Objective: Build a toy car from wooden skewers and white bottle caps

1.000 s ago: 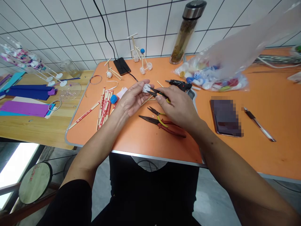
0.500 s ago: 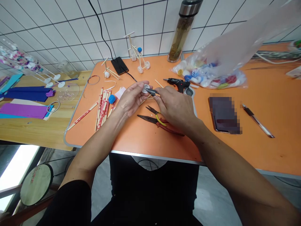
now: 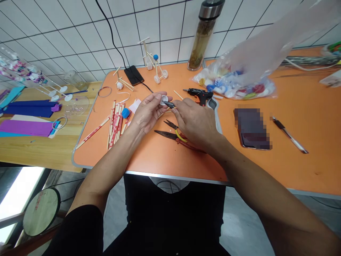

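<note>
My left hand (image 3: 150,111) pinches a white bottle cap (image 3: 163,100) between thumb and fingers, above the orange table. My right hand (image 3: 195,119) is wrapped round a dark pointed tool (image 3: 168,104); its tip meets the cap, and its handle is hidden in my palm. Below my right hand lie small yellow-handled pliers (image 3: 173,125) and larger red-handled long-nose pliers (image 3: 166,134). A black glue gun (image 3: 199,94) rests just beyond it. Near my left wrist are a blue bottle cap (image 3: 125,113) and a pile of red-and-white wrapped chopsticks (image 3: 116,122).
Small stick models (image 3: 153,64) with white wheels stand at the back, beside a black device with a cable (image 3: 134,75). A tea bottle (image 3: 201,44) and a plastic bag of caps (image 3: 237,83) are behind. A phone (image 3: 252,128) and a pen (image 3: 290,135) lie right.
The camera view has shifted slightly. Both hands keep the same holds, with the tool's tip still against the bottle cap.
</note>
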Tool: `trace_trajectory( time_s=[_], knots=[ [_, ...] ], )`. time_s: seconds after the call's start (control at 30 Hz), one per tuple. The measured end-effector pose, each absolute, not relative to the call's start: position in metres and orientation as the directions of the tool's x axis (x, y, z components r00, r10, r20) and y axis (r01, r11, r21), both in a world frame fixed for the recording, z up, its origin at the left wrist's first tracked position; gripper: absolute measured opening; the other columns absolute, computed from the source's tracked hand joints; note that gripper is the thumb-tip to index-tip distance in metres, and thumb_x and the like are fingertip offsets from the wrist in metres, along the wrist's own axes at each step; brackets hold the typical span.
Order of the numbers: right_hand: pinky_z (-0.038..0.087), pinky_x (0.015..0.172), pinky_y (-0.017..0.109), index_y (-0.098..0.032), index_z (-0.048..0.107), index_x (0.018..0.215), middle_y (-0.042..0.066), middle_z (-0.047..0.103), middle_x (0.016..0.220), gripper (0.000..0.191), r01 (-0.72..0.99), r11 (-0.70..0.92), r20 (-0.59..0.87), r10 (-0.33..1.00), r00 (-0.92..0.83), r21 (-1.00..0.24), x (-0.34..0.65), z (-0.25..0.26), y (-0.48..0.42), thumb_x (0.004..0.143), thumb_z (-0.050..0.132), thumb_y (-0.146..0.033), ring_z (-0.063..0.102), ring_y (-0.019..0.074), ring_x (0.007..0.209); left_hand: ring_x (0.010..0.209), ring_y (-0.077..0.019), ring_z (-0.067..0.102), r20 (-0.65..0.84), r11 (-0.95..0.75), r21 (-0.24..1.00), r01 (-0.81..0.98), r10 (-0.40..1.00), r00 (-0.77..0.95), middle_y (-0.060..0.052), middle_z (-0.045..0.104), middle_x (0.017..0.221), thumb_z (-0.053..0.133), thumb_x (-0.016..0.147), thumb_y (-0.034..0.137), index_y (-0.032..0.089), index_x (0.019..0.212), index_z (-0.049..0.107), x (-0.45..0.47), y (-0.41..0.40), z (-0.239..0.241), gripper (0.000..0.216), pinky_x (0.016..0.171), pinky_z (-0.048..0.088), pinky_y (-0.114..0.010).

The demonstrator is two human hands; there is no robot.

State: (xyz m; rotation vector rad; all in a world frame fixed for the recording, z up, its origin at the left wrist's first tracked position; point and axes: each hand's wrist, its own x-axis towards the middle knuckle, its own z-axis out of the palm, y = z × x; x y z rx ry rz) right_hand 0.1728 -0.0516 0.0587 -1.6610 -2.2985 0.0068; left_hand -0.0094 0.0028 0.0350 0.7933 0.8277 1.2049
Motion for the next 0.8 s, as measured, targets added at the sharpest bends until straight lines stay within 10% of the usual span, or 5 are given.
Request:
trace_trajectory(
  time_s=[0.8],
  knots=[
    [0.033, 0.068, 0.036, -0.017, 0.076, 0.142, 0.019, 0.077, 0.122, 0.043, 0.945, 0.295, 0.315, 0.918, -0.24, -0.141, 0.167, 0.05, -0.049, 0.118, 0.041, -0.025, 0.071, 0.0302, 0.093, 0.116, -0.0171, 0.086, 0.021, 0.008, 0.932, -0.363, 0.997, 0.076, -0.007, 0.089, 0.134, 0.08, 0.107, 0.037, 0.022, 0.12, 0.09, -0.002, 0.001, 0.014, 0.022, 0.113, 0.067, -0.03]
  ],
)
